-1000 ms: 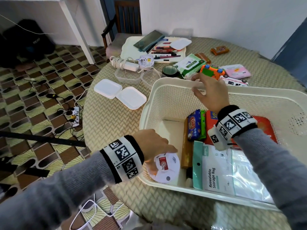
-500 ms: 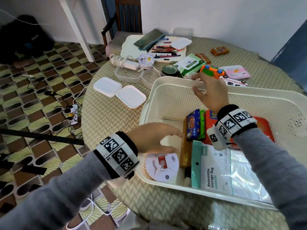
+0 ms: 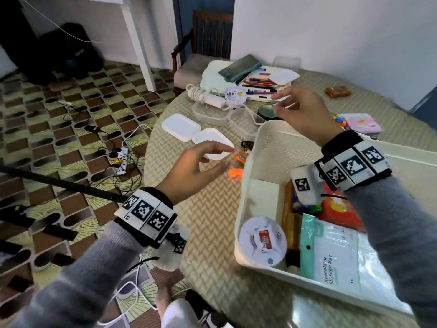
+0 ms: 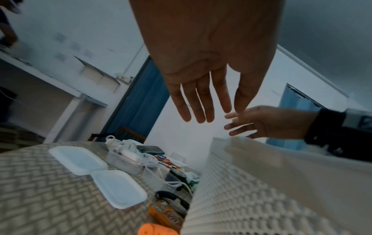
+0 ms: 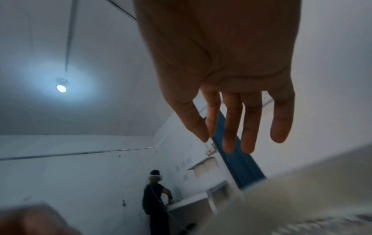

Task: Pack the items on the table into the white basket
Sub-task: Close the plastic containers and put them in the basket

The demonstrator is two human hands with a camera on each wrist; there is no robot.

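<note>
Overhead, both hands hang in the air above the round bench [image 3: 208, 233], each with fingers spread and relaxed and nothing held. Left hand [image 3: 191, 171]: palm down, just beside the left wall of the white basket [image 3: 267, 147], fingers reaching toward the two white lids [image 3: 189, 129] that lie side by side on the bench; the left wrist view shows its fingers [image 4: 201, 103] straight and slightly apart. Right hand [image 3: 305, 114]: raised over the far left corner of the basket, fingers loosely extended; the right wrist view shows its fingers [image 5: 249, 120] hanging apart with nothing between them.

Inside the basket: a round white smoke alarm [image 3: 262, 240] in the near left corner, a resealable storage bag [image 3: 335, 259] beside it along the near wall, and a red packet [image 3: 340, 211] behind the bag.

On the bench outside the basket, touching or just beside its left wall: an orange snack packet [image 3: 241, 156] and a small orange object [image 3: 235, 172] whose kind cannot be told. At the far edge of the bench: a white tray [image 3: 212, 74] carrying pens [image 3: 257, 85], a coiled white cable [image 3: 201, 93] and a clear tub [image 3: 208, 113]. A pink packet [image 3: 361, 123] lies beyond the basket's far wall.
</note>
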